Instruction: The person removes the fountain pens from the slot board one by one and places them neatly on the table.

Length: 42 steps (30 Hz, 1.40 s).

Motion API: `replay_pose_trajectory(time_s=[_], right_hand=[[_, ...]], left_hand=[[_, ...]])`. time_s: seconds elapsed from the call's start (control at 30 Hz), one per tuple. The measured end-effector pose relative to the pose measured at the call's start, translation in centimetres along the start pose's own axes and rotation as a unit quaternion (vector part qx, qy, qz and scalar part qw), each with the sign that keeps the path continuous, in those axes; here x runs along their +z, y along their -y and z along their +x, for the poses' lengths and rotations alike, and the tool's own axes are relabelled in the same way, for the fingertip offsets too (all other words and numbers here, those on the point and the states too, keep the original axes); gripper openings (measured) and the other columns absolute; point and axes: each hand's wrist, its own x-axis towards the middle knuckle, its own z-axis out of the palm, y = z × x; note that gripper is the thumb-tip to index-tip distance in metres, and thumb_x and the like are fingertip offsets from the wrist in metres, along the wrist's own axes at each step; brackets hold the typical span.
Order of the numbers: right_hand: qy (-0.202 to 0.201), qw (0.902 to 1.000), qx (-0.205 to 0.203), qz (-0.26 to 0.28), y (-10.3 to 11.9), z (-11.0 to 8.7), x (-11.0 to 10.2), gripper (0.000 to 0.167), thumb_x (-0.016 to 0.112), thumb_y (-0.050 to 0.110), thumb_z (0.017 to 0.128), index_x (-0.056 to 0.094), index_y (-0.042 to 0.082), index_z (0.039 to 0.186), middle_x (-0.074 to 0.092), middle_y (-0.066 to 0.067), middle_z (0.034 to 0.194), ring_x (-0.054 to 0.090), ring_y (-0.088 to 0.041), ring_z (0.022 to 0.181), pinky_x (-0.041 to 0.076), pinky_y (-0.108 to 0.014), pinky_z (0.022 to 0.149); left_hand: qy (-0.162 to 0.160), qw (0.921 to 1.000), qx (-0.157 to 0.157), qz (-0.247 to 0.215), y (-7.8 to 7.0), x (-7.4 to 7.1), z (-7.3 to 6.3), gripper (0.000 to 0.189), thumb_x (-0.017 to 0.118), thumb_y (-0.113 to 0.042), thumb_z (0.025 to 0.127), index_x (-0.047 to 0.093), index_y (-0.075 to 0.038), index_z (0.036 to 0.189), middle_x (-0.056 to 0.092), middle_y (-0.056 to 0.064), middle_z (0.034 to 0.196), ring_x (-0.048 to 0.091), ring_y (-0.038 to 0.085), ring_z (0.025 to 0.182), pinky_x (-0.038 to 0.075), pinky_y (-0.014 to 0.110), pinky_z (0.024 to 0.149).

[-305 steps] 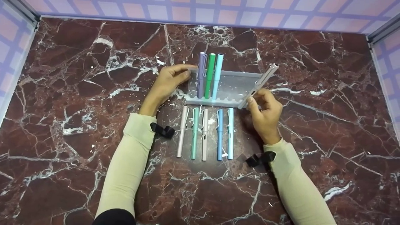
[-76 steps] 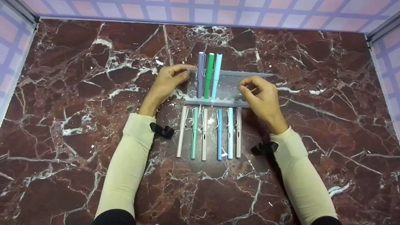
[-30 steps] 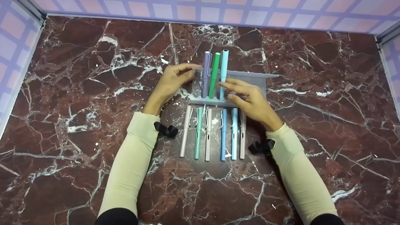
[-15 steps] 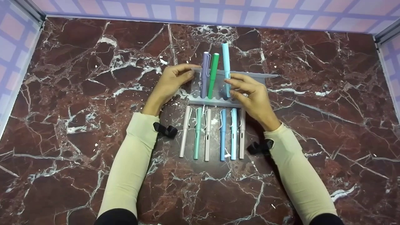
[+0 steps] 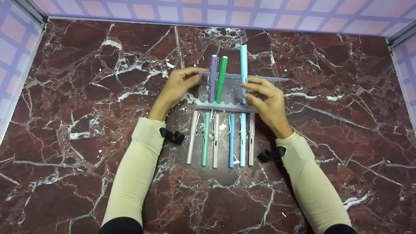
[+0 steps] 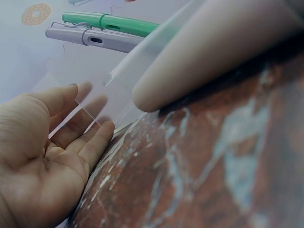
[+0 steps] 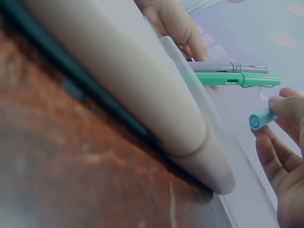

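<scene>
My left hand [image 5: 182, 84] pinches the upper left corner of a clear plastic pen stand [image 5: 234, 107]; in the left wrist view the fingers [image 6: 97, 142] lie about its transparent panel [image 6: 102, 95]. A purple pen [image 5: 213, 78] and a green pen [image 5: 221, 79] stand upright in the left slots of its notched front strip. My right hand [image 5: 268, 100] holds a light blue pen [image 5: 243, 61] upright between thumb and fingers, over the right part of the stand. The right wrist view shows the light blue pen's lower end [image 7: 259, 118] poking out below the fingertips, apart from the strip.
Several capped pens lie in a row before the stand: pale pink [image 5: 193, 136], teal green [image 5: 205, 139], beige [image 5: 215, 139], blue [image 5: 231, 139], light blue [image 5: 242, 139] and grey-brown [image 5: 251, 139]. The marbled table [image 5: 81, 182] ends at a checked wall [image 5: 208, 13].
The grey-brown pen, earlier in my right hand, now lies at the row's right end. My right hand has pulled the light blue pen from its slot and moved it right. My left hand stays put.
</scene>
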Motion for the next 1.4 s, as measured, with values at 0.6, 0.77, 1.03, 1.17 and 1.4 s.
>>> replay_pose_trajectory(time_s=[0.6, 0.77, 1.03, 1.17, 1.4], right_hand=[[-0.064, 0.9973, 0.013, 0.033, 0.4, -1.4, -0.7, 0.020, 0.073, -0.014, 0.081, 0.071, -0.013, 0.100, 0.070, -0.008, 0.114, 0.068, -0.012, 0.083, 0.061, -0.024, 0.074], [-0.083, 0.9954, 0.021, 0.042, 0.7, -1.8, -0.9, 0.017, 0.073, -0.014, 0.081, 0.071, -0.013, 0.099, 0.071, -0.008, 0.111, 0.068, -0.013, 0.083, 0.059, -0.023, 0.074], [-0.111, 0.9906, 0.035, 0.072, 0.8, -3.0, -1.6, 0.015, 0.071, -0.017, 0.080, 0.070, -0.016, 0.095, 0.072, -0.007, 0.107, 0.069, -0.013, 0.079, 0.059, -0.020, 0.070], [-0.114, 0.9905, 0.037, 0.066, 0.9, -3.8, -1.7, 0.014, 0.070, -0.018, 0.080, 0.069, -0.016, 0.094, 0.072, -0.006, 0.106, 0.069, -0.014, 0.082, 0.060, -0.021, 0.074], [-0.115, 0.9915, 0.035, 0.050, 1.0, -5.3, -2.0, 0.012, 0.072, -0.018, 0.079, 0.071, -0.012, 0.091, 0.072, -0.007, 0.104, 0.070, -0.016, 0.086, 0.061, -0.022, 0.075]], left_hand=[[0.000, 0.9999, 0.000, -0.012, 0.0, -0.1, -0.1, 0.025, 0.058, -0.004, 0.099, 0.067, -0.002, 0.123, 0.068, 0.013, 0.128, 0.062, 0.029, 0.118, 0.049, 0.031, 0.108], [-0.001, 1.0000, 0.001, -0.009, -0.1, 0.0, -0.1, 0.025, 0.059, -0.005, 0.099, 0.068, -0.002, 0.123, 0.068, 0.013, 0.128, 0.062, 0.027, 0.117, 0.050, 0.031, 0.107], [0.005, 1.0000, -0.007, -0.003, -0.1, 0.1, 0.0, 0.026, 0.058, -0.007, 0.100, 0.068, -0.005, 0.124, 0.067, 0.011, 0.131, 0.060, 0.025, 0.122, 0.048, 0.027, 0.108], [0.002, 1.0000, -0.008, 0.002, 0.0, 0.0, 0.1, 0.026, 0.058, -0.007, 0.100, 0.068, -0.006, 0.123, 0.067, 0.010, 0.130, 0.061, 0.025, 0.122, 0.048, 0.027, 0.108], [-0.001, 0.9999, -0.011, 0.004, 0.1, 0.0, 0.1, 0.025, 0.058, -0.007, 0.100, 0.069, -0.007, 0.122, 0.068, 0.009, 0.130, 0.060, 0.024, 0.122, 0.048, 0.028, 0.108]])
